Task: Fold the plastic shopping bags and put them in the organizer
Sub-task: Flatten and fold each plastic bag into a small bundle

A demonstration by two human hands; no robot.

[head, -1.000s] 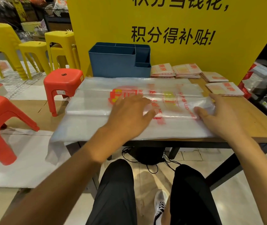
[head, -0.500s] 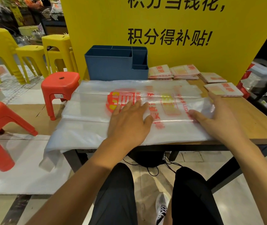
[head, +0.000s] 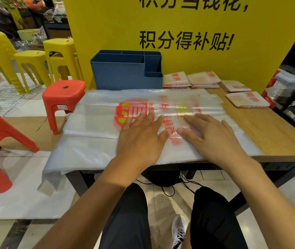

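Single head cam, wide-angle, facing fwd & down, close over table (head: 277, 133) edge

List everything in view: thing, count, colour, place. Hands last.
bag: one, clear with red print, spread on the table
organizer: one, blue, table's far edge
folded bags: four piles, white and red, right of the organizer
table: one, wood
sign: one, yellow, behind the table
red stools: two, floor at left
yellow stools: several, far left
left hand: flat on the bag
right hand: flat on the bag
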